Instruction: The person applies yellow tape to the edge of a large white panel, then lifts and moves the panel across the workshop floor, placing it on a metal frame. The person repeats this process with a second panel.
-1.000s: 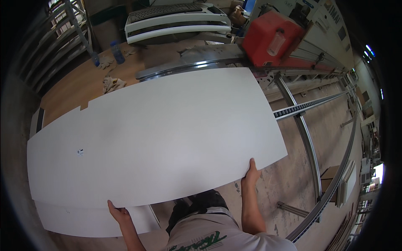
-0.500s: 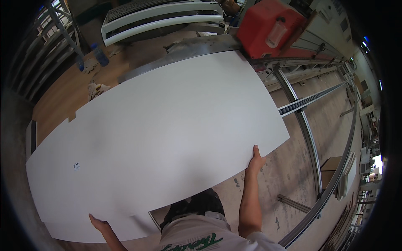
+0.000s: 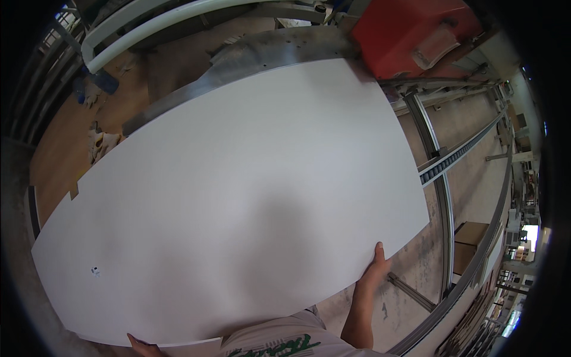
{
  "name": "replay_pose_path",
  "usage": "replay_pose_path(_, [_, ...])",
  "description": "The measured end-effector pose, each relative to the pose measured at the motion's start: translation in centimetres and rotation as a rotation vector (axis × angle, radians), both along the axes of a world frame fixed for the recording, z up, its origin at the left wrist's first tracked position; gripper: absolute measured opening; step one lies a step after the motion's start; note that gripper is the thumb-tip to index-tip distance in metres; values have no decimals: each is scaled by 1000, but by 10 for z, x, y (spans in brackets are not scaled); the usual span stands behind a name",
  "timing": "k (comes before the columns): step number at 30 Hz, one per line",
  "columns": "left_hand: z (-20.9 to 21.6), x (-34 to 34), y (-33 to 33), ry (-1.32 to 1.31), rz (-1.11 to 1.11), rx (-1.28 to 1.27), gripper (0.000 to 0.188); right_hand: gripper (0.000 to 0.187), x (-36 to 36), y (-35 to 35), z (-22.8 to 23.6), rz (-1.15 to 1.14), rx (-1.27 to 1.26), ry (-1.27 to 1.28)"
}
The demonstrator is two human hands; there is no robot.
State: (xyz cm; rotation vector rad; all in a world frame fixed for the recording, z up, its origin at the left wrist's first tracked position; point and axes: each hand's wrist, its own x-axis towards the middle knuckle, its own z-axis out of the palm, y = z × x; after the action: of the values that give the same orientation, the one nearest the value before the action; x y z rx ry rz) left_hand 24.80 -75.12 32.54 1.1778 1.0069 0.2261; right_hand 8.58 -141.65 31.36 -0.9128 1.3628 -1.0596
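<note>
Left hand (image 3: 143,343) grips the near edge of the big white panel (image 3: 238,196), mostly cut off at the frame's bottom. The panel lies flat across the metal counter (image 3: 262,50). Right hand (image 3: 376,269) clasps its right corner. Looks like mid-carry; next needs a level, steady push.

This is a woodworking or panel-processing workshop. A large white board (image 3: 238,208) fills the middle of the view. At one o'clock stands a red machine housing (image 3: 410,30); long metal rails (image 3: 443,196) with a toothed track run from two to five o'clock over a dusty concrete floor (image 3: 410,262). A curved steel machine table (image 3: 267,53) lies at twelve o'clock, stacked brown sheets (image 3: 59,137) at ten
</note>
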Motion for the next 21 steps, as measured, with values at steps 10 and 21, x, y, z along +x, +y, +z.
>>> replay_pose_path(10, [-4,-19,-96,-4,-41,30,52,43,-17,-92,17,42,68,17])
replay_pose_path(21, [-46,0,-270,-51,-193,60,52,47,-65,-245,5,-51,-125,-22])
